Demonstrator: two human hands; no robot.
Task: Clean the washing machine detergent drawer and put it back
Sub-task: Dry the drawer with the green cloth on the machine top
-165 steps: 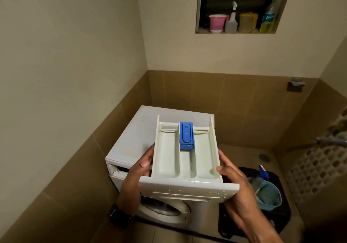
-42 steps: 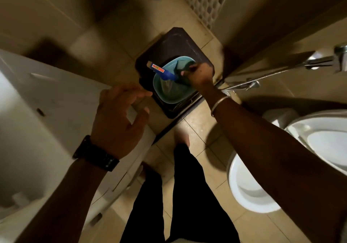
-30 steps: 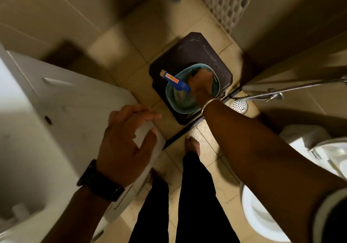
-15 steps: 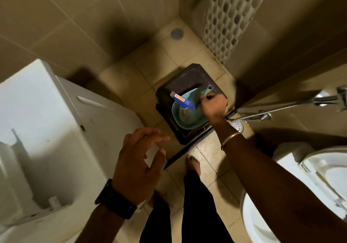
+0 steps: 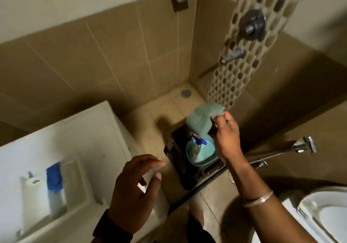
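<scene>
Detergent drawer [image 5: 50,192] lies on the washer, apart from both hands; right fingers [image 5: 218,119] pinch a cloth [image 5: 202,118], left fingers [image 5: 150,164] loose

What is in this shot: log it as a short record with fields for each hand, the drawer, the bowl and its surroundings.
right hand: right hand pinches a green cloth, lifted above the bowl
left hand: left hand hovers with fingers loosely spread, holding nothing
drawer: drawer lies on top of the washing machine, blue insert showing
bowl: teal bowl on a dark stool, with a spray bottle in it
nearby: toilet at lower right
</scene>
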